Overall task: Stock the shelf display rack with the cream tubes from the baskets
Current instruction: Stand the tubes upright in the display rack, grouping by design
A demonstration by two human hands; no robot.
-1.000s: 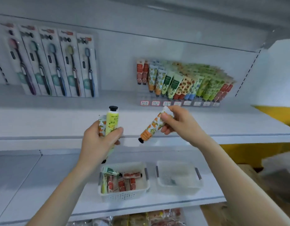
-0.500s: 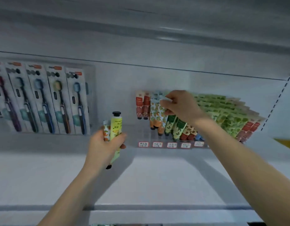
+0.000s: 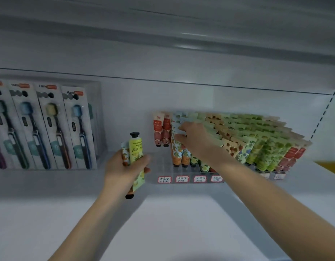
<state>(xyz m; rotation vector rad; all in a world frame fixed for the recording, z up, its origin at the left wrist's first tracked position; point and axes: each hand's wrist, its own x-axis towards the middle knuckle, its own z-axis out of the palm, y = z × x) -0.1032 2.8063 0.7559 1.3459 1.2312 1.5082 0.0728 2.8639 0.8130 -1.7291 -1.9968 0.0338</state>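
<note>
My left hand [image 3: 125,168] grips two cream tubes in front of the shelf: a yellow one [image 3: 136,149] with its black cap up and an orange-patterned one [image 3: 125,153] with its cap down. My right hand [image 3: 195,140] reaches into the clear display rack [image 3: 163,166] and pinches the top of an orange-patterned tube [image 3: 177,153] standing in the second row from the left. The rack holds several rows of upright tubes, red at the left [image 3: 158,130], green ones [image 3: 264,153] further right. The baskets are out of view.
A clear holder of packaged toothbrushes [image 3: 50,127] stands at the left of the same white shelf [image 3: 172,213]. Red-framed price labels [image 3: 181,179] line the rack's front. The shelf above hangs low overhead. A slotted upright [image 3: 321,119] runs at the right.
My right hand carried the orange-patterned tube up from in front of the shelf into the rack. The view tilted up, so the baskets dropped out of sight. The left hand kept its two tubes.
</note>
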